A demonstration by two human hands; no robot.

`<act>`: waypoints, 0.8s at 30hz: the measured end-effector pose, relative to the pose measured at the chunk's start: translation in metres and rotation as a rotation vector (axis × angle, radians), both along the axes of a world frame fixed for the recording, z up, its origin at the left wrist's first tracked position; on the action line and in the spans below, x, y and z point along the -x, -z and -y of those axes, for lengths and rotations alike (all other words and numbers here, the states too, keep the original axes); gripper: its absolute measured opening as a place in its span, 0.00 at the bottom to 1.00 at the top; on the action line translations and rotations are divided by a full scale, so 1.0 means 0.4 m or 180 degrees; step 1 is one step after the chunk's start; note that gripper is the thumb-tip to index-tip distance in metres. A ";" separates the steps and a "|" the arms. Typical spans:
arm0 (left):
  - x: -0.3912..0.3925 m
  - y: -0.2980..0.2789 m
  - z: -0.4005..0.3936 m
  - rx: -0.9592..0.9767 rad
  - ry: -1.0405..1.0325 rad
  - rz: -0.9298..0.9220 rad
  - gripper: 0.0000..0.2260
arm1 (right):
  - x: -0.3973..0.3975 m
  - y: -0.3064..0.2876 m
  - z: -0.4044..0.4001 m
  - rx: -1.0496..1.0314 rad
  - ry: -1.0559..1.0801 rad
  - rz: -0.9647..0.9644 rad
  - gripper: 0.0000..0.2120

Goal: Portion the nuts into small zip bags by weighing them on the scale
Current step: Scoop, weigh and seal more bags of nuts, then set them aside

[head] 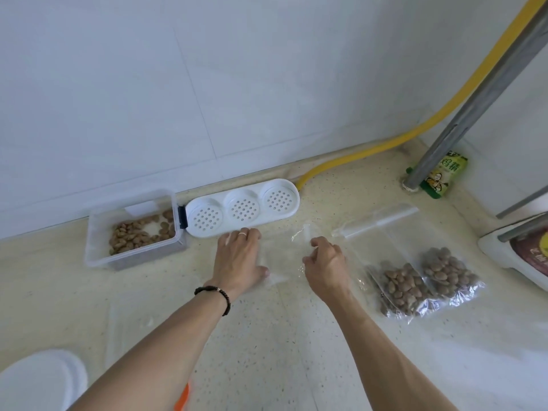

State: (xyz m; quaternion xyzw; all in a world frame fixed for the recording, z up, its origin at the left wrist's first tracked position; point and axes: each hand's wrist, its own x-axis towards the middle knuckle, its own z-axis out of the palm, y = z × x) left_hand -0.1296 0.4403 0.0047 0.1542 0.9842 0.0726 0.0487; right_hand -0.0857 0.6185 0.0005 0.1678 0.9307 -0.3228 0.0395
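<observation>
A speckled cream stone countertop (267, 336) carries a clear plastic box (98, 232) of brown nuts (133, 237) at ten o'clock. A white plastic tray (243, 207) dotted with round holes sits at twelve. A yellow hose (385, 146) runs toward one o'clock beside a green-and-yellow printed packet (441, 176). Two clear zip bags (421, 280) of brown nuts lie at three.

The table (267, 336) is smooth speckled stone, faintly glossy. The zip bags (421, 280) are clear, shiny, crinkled plastic. The tub (98, 247) is frosted plastic, the perforated tray (293, 203) glossy white plastic, the pole (474, 108) brushed metal.
</observation>
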 end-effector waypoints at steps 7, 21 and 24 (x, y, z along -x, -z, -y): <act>-0.011 -0.096 0.073 -0.1347 -0.0077 0.0145 0.14 | -0.011 -0.127 0.010 0.0868 0.0547 -0.0406 0.06; -0.181 -0.260 0.653 -0.2297 -0.0250 0.0588 0.06 | -0.206 -0.310 0.505 0.0947 0.0349 -0.0572 0.05; -0.225 -0.260 0.795 -0.2266 -0.0469 0.0528 0.05 | -0.247 -0.290 0.642 0.1303 0.0417 -0.0469 0.05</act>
